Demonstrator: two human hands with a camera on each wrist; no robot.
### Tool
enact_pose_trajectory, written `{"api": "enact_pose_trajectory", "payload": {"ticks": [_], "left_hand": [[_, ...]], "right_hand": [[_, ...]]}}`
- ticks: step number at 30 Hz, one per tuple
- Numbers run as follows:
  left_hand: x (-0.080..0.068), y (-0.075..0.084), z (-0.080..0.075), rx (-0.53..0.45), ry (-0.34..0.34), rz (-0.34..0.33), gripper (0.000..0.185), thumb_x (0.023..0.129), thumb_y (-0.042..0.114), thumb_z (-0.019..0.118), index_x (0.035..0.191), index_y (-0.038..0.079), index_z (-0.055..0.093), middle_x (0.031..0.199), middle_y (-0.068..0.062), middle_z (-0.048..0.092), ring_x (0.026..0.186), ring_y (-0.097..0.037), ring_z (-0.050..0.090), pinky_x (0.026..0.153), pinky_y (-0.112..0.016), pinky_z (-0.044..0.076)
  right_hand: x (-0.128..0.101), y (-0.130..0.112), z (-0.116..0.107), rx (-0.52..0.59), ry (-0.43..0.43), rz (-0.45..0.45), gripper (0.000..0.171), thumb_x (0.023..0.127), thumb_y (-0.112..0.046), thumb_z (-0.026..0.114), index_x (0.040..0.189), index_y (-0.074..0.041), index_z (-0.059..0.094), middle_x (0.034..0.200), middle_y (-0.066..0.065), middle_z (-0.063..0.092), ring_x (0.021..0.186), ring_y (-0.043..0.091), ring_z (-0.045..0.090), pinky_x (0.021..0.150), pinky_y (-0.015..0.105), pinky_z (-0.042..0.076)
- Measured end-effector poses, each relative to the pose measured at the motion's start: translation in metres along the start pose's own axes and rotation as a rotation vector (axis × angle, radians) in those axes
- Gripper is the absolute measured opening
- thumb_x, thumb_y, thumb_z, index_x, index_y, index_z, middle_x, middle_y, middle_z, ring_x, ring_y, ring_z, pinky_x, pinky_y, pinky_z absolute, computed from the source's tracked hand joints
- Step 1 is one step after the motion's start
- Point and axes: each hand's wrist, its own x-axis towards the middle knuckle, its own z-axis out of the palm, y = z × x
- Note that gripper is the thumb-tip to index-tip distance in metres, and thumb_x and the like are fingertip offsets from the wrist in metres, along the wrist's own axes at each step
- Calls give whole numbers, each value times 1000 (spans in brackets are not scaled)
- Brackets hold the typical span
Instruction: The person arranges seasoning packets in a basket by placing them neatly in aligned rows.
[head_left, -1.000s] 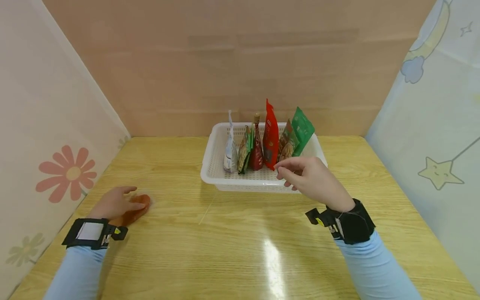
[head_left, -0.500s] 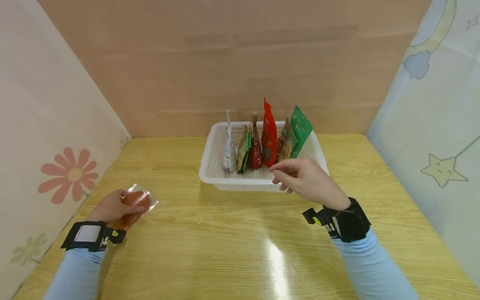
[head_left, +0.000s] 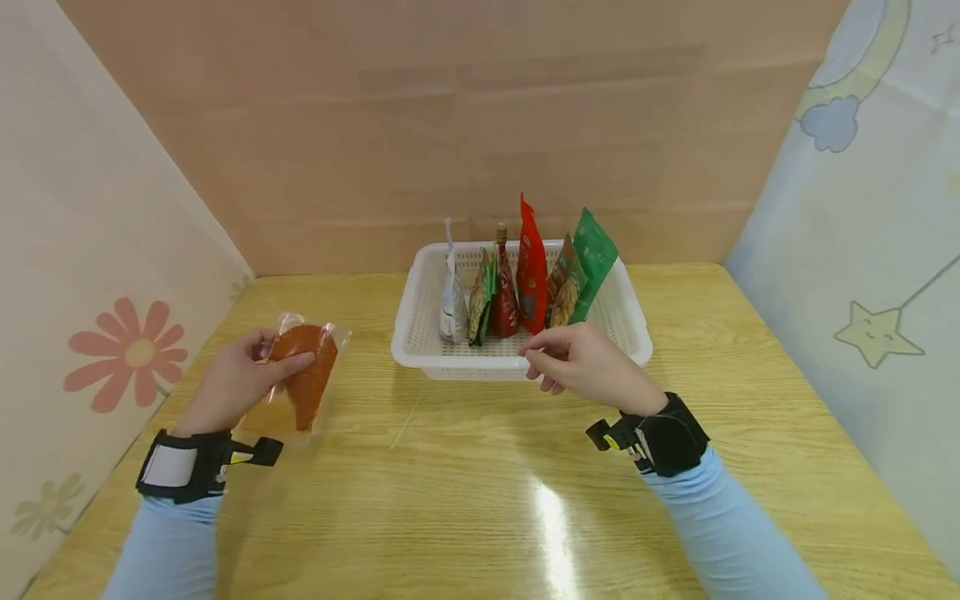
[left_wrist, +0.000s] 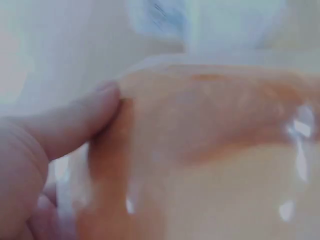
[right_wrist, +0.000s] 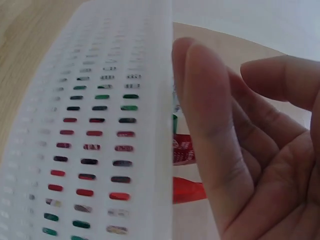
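My left hand [head_left: 238,377] pinches a clear plastic packet [head_left: 306,367] of orange-red seasoning between thumb and fingers, raised over the left side of the table. In the left wrist view the thumb lies across the packet [left_wrist: 210,115], whose film shines. My right hand [head_left: 588,365], fingers loosely bent and holding nothing, hovers at the front rim of a white perforated basket [head_left: 450,363]. Upright in that basket stand a white bag [head_left: 452,308], a green packet [head_left: 481,302], a dark red bottle-shaped pouch [head_left: 506,292], a red bag [head_left: 532,275], a brown packet [head_left: 564,292] and a green bag [head_left: 596,254].
The basket stands on a wood-grain table [head_left: 420,517] towards its back edge. A brown backdrop [head_left: 465,125] rises behind it, with patterned white cloths at left [head_left: 82,208] and right [head_left: 885,242]. A thin pale strip [head_left: 408,417] lies in front of the basket.
The left hand has lifted the packet off the table and moved it up and to the right, tilting it more upright. The right hand has shifted slightly left along the basket's front rim.
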Motion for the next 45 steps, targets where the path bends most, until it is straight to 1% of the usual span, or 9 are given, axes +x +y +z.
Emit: {"api": "enact_pose_trajectory", "payload": {"ticks": [6, 9, 11, 15, 18, 24, 28, 35, 45], "left_hand": [[-5, 47, 13, -363, 55, 47, 37, 90, 32, 75, 111, 10, 54, 63, 0, 57, 53, -14, 56, 45, -25, 42], [-4, 67, 22, -623, 19, 86, 36, 91, 20, 74, 120, 7, 57, 77, -4, 71, 63, -15, 68, 59, -20, 54], [-1, 77, 30, -755, -14, 117, 39, 91, 14, 73, 125, 5, 56, 86, -6, 74, 72, -17, 72, 69, -28, 59], [6, 93, 47, -898, -41, 130, 33, 92, 9, 71, 121, 6, 55, 88, -4, 74, 74, -15, 71, 63, -25, 58], [10, 104, 62, -947, -41, 132, 29, 93, 10, 70, 117, 8, 53, 88, -1, 72, 68, -13, 67, 55, -21, 51], [13, 125, 89, -1117, -115, 209, 39, 97, 6, 63, 132, 5, 45, 115, -12, 63, 87, -20, 70, 73, -32, 59], [14, 135, 103, -1193, -140, 227, 41, 99, 3, 59, 136, 3, 44, 118, -15, 61, 89, -22, 70, 78, -36, 58], [12, 141, 119, -1223, -111, 210, 40, 99, 2, 59, 135, 4, 42, 120, -15, 56, 93, -21, 69, 81, -37, 57], [11, 141, 127, -1129, -142, 187, 46, 96, 2, 63, 139, 5, 45, 130, -18, 55, 107, -29, 64, 86, -39, 56]], "right_hand": [[2, 2, 7, -2, -26, -6, 20, 99, -13, 62, 114, -4, 71, 80, 1, 69, 68, 24, 68, 63, 32, 58], [3, 1, 10, 21, -39, -13, 19, 99, -13, 62, 112, -3, 71, 80, 2, 69, 69, 28, 68, 62, 33, 58], [4, 0, 12, 38, -49, -22, 19, 99, -12, 61, 112, -2, 71, 80, 2, 69, 68, 28, 68, 62, 33, 59], [5, -3, 20, 86, -73, -23, 21, 100, -16, 61, 112, -3, 71, 81, 4, 70, 68, 24, 68, 63, 35, 59], [7, -3, 28, 157, -89, -14, 26, 100, -24, 62, 115, -5, 71, 86, 8, 72, 71, 25, 70, 64, 37, 59], [11, -4, 40, 365, -101, 7, 36, 98, -33, 63, 118, -4, 70, 100, 14, 73, 88, 35, 71, 72, 43, 60], [9, -5, 39, 456, -87, -11, 31, 98, -26, 64, 115, -1, 70, 102, 15, 73, 90, 33, 71, 75, 49, 58], [3, -12, 32, 596, -99, -83, 26, 98, -11, 63, 115, 9, 63, 105, 23, 70, 98, 42, 67, 84, 52, 55], [0, -16, 24, 539, 100, -2, 27, 100, -15, 60, 109, 10, 66, 95, 22, 68, 83, 41, 69, 76, 47, 58]]}}
